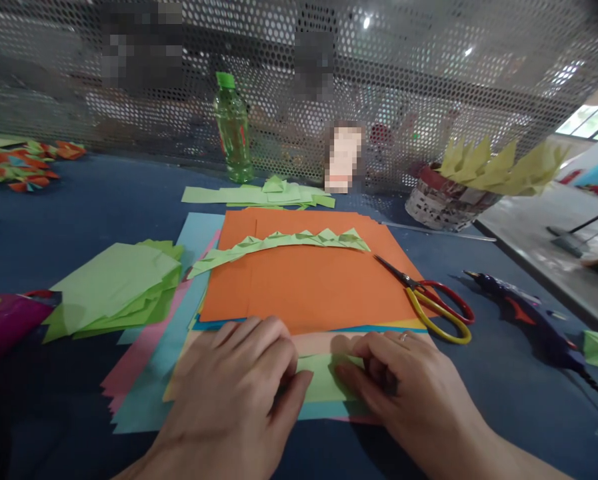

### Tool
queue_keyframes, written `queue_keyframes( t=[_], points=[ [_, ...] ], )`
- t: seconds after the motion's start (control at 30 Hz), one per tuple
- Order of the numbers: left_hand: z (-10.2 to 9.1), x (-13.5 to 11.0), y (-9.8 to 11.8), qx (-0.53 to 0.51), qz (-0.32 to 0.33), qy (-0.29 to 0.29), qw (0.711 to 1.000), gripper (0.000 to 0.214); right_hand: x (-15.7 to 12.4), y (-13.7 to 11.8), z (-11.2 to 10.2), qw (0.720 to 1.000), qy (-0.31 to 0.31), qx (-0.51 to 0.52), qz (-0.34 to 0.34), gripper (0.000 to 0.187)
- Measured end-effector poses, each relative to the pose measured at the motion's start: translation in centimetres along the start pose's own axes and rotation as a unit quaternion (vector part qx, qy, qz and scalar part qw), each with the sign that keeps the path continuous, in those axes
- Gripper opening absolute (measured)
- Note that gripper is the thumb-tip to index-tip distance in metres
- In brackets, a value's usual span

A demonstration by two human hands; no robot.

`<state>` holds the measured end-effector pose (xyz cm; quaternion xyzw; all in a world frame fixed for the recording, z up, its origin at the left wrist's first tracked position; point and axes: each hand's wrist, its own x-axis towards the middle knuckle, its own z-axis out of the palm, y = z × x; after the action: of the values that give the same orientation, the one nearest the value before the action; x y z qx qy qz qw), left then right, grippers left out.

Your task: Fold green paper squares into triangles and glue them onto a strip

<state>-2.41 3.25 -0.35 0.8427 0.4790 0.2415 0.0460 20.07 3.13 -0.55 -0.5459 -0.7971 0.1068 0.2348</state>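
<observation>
A piece of light green paper (323,379) lies near the table's front edge, on top of a stack of coloured sheets. My left hand (251,380) is closed over its left end, with the fingers curled down and their tips hidden. At the right end, my right hand (403,380) pinches the paper between thumb and bent fingers. Just beyond both hands is a large orange sheet (303,287), with a folded green zigzag strip (289,240) across it. Scissors (429,297) with red and yellow handles rest closed on the sheet's right edge.
A green paper pile (113,287) sits left, near a magenta object (9,320). On the right lies a dark glue gun (529,313) with its cord. Behind are a green bottle (233,133), green strips (249,195) and a woven pot (443,197) against a perforated metal panel (279,40).
</observation>
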Motion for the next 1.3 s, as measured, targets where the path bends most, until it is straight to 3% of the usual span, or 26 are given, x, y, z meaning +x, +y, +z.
queue_keyframes(
  t=[0.27, 0.37, 0.4, 0.5, 0.6, 0.67, 0.83, 1.1, 1.3],
  points=[
    [-0.1, -0.1, 0.0, 0.011, 0.008, -0.011, 1.0, 0.02, -0.1, 0.1, 0.2, 1.0, 0.001, -0.013, -0.003, 0.018],
    [-0.2, 0.1, 0.0, 0.02, -0.002, 0.011, 1.0, 0.002, -0.1, 0.2, 0.2, 1.0, -0.005, -0.018, -0.011, 0.019],
    [-0.2, 0.1, 0.0, 0.025, 0.008, 0.027, 0.999, 0.009, -0.1, 0.2, 0.2, 1.0, -0.007, -0.019, -0.013, 0.02],
    [-0.4, -0.2, 0.2, 0.027, 0.122, 0.07, 0.99, 0.028, 0.0, 0.3, 0.1, 1.0, -0.004, -0.021, -0.019, 0.022],
    [-0.3, -1.2, 0.6, 0.019, 0.205, 0.035, 0.978, 0.04, 0.0, 0.3, 0.1, 0.999, 0.005, -0.028, -0.029, 0.027],
    [0.0, -2.1, 0.9, 0.037, 0.209, 0.014, 0.977, 0.036, 0.0, 0.2, 0.1, 0.999, 0.008, -0.035, -0.032, 0.029],
    [1.1, -3.4, 1.3, 0.088, 0.213, 0.045, 0.972, 0.035, -0.1, 0.1, 0.1, 0.999, 0.007, -0.039, -0.027, 0.028],
    [0.7, -3.2, 1.1, 0.111, 0.246, 0.015, 0.963, 0.038, 0.0, 0.1, 0.2, 0.999, -0.003, -0.031, -0.015, 0.026],
    [0.7, -3.1, 1.0, 0.11, 0.243, 0.039, 0.963, 0.035, -0.1, 0.2, 0.2, 1.0, -0.012, -0.022, -0.006, 0.029]
  ],
)
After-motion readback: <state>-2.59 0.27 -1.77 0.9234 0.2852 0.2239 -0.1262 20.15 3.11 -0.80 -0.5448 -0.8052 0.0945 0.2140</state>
